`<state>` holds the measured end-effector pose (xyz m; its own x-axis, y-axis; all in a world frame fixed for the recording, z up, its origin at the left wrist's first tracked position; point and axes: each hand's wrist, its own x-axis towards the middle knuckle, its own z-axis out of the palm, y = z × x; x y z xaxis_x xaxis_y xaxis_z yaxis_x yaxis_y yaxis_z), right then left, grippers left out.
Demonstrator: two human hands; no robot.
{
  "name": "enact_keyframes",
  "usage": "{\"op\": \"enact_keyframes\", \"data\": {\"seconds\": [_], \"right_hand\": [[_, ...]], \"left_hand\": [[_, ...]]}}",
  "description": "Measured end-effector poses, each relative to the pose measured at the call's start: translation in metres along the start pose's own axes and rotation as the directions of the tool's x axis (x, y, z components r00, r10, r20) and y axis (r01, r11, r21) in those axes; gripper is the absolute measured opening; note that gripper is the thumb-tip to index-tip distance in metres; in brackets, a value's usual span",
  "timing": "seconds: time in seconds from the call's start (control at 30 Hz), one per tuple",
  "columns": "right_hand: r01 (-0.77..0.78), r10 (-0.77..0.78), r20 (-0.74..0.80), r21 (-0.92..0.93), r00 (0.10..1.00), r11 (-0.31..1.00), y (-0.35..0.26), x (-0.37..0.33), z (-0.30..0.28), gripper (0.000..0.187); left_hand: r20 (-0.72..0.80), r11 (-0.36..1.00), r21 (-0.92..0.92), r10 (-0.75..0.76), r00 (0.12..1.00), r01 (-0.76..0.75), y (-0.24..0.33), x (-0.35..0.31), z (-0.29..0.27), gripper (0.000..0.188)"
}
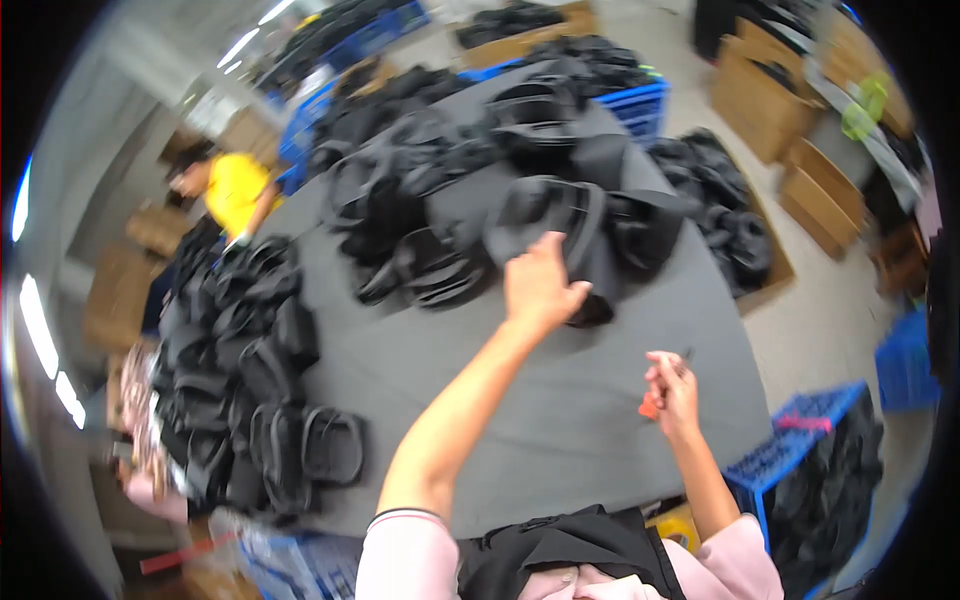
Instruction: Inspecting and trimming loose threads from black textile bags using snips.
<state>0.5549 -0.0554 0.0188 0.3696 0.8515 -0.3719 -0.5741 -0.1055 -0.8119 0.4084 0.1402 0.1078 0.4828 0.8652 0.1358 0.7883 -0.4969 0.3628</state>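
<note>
My left hand (540,287) reaches across the grey table (400,390) to a black, curved, padded fabric piece (540,205) whose exact kind I cannot make out. Its index finger lies against that piece, and the thumb stands apart to the right. More black pieces surround it: one hollow piece (433,265) to the left and another (642,230) to the right. Over the table's right side, my right hand (676,392) is closed around a small tool with an orange end (648,406) and a thin dark tip. Blur hides the tool's kind.
A heap of black pieces (240,370) lines the table's left edge; more cover its far end. Blue crates (800,430) and cardboard boxes (825,200) stand to the right. A person in a yellow top (238,190) is at the far left.
</note>
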Motion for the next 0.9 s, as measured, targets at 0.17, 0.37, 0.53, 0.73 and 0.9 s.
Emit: {"op": "enact_keyframes", "data": {"seconds": [0.17, 0.37, 0.53, 0.73, 0.9], "right_hand": [[-0.052, 0.052, 0.002, -0.075, 0.999, 0.996, 0.004, 0.007, 0.005, 0.024], [0.064, -0.054, 0.104, -0.088, 0.993, 0.994, 0.007, 0.011, 0.033, 0.025], [0.077, -0.035, 0.233, -0.173, 0.972, 0.982, 0.03, -0.016, 0.044, 0.027], [0.063, 0.167, 0.445, -0.457, 0.88, 0.887, 0.105, -0.054, 0.061, 0.035], [-0.007, 0.153, 0.362, -0.374, 0.92, 0.928, 0.114, -0.045, 0.041, 0.037]], "left_hand": [[-0.099, 0.983, 0.084, 0.171, 0.98, -0.163, -0.005, -0.01, 0.032, 0.069], [-0.217, 0.996, -0.059, 0.053, 0.975, -0.067, -0.008, -0.058, -0.019, 0.066], [-0.384, 0.945, -0.228, -0.31, 0.87, 0.236, 0.004, -0.147, -0.048, 0.058], [0.268, 0.154, -0.853, -0.691, 0.671, 0.499, 0.006, -0.255, 0.012, 0.084], [0.409, -0.171, -0.908, -0.554, 0.725, 0.382, 0.002, -0.282, 0.019, 0.065]]}}
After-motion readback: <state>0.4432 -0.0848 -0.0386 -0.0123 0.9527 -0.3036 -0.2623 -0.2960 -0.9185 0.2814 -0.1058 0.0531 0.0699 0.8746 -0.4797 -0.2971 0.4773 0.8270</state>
